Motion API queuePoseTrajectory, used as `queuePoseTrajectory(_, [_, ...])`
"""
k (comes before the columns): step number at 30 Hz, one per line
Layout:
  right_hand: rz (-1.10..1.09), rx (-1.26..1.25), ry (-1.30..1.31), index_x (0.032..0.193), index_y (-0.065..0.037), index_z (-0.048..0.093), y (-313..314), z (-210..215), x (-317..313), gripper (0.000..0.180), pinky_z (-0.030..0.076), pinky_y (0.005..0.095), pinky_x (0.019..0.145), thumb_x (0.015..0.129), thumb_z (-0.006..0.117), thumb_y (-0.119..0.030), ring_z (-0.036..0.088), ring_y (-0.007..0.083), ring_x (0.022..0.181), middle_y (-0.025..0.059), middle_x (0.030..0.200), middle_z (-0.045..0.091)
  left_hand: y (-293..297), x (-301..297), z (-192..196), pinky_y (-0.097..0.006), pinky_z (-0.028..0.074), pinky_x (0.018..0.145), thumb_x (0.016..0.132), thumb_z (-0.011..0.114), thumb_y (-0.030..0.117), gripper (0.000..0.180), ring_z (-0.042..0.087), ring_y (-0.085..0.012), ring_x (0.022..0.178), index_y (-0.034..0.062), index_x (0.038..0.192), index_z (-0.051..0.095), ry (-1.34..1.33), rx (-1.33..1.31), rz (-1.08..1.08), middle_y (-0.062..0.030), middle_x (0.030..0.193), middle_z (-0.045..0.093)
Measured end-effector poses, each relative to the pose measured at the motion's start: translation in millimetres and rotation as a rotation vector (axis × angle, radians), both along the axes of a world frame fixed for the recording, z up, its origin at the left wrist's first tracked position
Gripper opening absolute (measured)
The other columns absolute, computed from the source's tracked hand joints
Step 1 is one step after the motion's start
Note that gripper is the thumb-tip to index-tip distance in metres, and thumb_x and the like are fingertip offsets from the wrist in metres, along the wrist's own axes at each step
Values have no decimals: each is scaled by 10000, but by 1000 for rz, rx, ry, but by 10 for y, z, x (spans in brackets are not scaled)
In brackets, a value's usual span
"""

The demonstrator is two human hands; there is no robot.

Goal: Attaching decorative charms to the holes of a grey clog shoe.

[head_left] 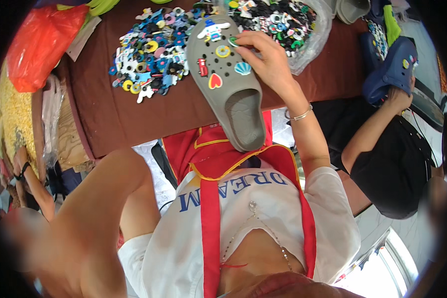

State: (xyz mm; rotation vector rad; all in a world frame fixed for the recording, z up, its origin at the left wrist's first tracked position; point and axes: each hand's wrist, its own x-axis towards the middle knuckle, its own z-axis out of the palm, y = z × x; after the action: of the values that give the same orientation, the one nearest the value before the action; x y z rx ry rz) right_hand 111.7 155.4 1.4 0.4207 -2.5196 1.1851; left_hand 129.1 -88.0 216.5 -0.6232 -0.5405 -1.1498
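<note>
Right hand (268, 58), grip pinched on a green charm (233, 41): uneven pressure could tip the grey clog (229, 83) overhanging the worktop (129, 121); left hand unseen.

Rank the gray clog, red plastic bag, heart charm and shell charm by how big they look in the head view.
1. Gray clog
2. Red plastic bag
3. Heart charm and shell charm: too alike to rank

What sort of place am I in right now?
Probably a small workshop or stall where clogs are decorated. Your right hand holds a green charm at a grey clog, a heap of charms lies on the brown cloth, and another person's hand holds a navy clog.
</note>
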Motion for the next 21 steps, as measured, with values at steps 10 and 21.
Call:
queuePoseTrajectory(10, [-12, -54, -102, 938, -17, 638, -13, 66, 35, 145, 528, 298, 710, 820, 645, -102, 625, 220, 907, 86, 1023, 642, -45, 13, -2061, -255, 451, 718, 803, 648, 29, 142, 568, -123, 776, 9, 944, 658, -1655, -800, -355, -44, 864, 627])
queuePoseTrajectory(21, [-30, -82, -136, 961, -35, 646, -19, 29, 58, 144, 516, 275, 694, 830, 638, -93, 624, 190, 910, 94, 1044, 638, 189, 16, -2220, -299, 436, 730, 771, 712, 156, 375, 553, -171, 790, 71, 1126, 629, -1635, -1100, -268, -55, 861, 572])
